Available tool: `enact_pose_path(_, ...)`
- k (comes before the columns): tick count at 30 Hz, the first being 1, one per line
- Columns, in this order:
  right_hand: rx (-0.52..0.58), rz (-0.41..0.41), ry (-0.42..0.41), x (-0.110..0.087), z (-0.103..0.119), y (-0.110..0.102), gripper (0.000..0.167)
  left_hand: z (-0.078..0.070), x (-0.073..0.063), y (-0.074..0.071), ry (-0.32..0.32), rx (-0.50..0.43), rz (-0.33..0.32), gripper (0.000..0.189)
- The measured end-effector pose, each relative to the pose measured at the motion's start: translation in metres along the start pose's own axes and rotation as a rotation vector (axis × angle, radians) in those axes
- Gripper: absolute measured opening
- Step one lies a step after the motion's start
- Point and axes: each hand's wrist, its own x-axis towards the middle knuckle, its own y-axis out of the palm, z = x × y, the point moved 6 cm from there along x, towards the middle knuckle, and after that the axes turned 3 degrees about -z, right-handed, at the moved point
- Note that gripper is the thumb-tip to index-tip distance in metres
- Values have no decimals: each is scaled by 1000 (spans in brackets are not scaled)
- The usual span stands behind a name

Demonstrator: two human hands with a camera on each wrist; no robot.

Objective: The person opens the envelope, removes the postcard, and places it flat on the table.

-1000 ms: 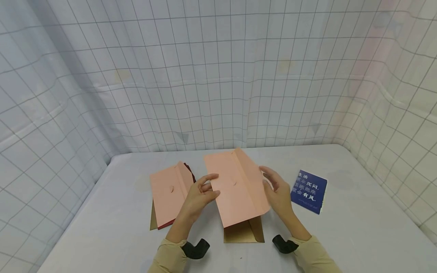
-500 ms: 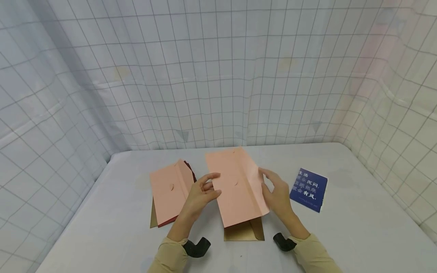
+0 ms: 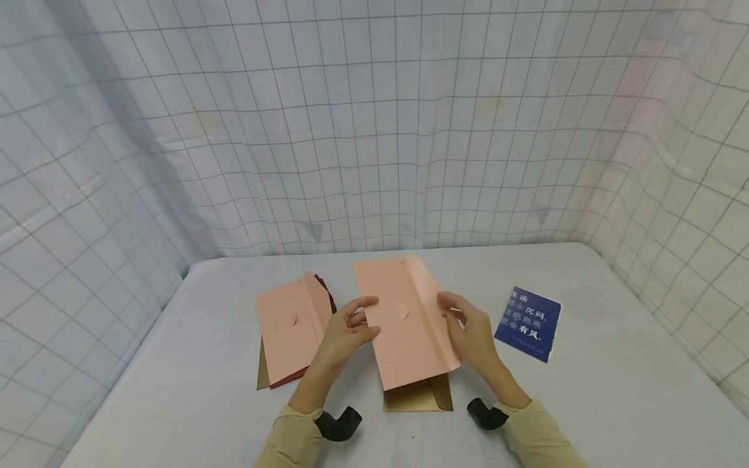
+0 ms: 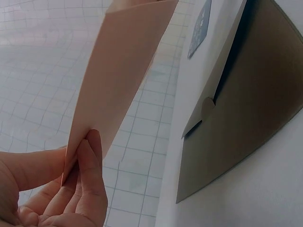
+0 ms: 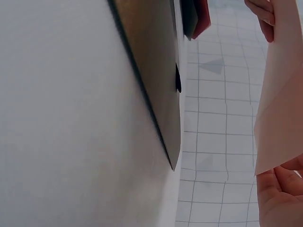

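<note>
A pink envelope (image 3: 398,338) is held up in front of me, its flap (image 3: 435,312) folded along a crease on the right and a small curved cut in its body. My left hand (image 3: 346,331) pinches its left edge; the left wrist view shows the thumb on one face and the fingers (image 4: 92,165) on the other. At the flap's outer edge, my right hand (image 3: 471,328) grips with curled fingers and thumb. Below the held envelope lies a gold envelope (image 3: 412,398) on the table, mostly covered in the head view.
Left of the hands is a stack with another pink envelope (image 3: 287,338) on top, red and gold ones peeking out beneath. A blue card (image 3: 529,325) with white writing lies on the right of the white table (image 3: 603,390). Gridded curtain (image 3: 374,130) surrounds the table.
My right hand has shifted slightly left with the flap's edge, its fingers more bent. The flap's angle has changed a little. My left hand keeps its hold in nearly the same place.
</note>
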Motion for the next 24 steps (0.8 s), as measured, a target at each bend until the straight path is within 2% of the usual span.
enact_pose_path(6, 159, 63, 93, -2, -4, 2, 35, 1, 1, 0, -10, -9, -11, 53)
enact_pose_path(12, 216, 163, 234, -3, -11, 6, 32, 0, 1, 2, 10, 3, -11, 52)
enact_pose_path(19, 337, 256, 284, -4, -8, 11, 32, 1, -1, 6, 7, 3, 3, 53)
enact_pose_path(24, 391, 322, 388, -6, -9, 15, 34, 0, -1, 10, 24, 30, 24, 52)
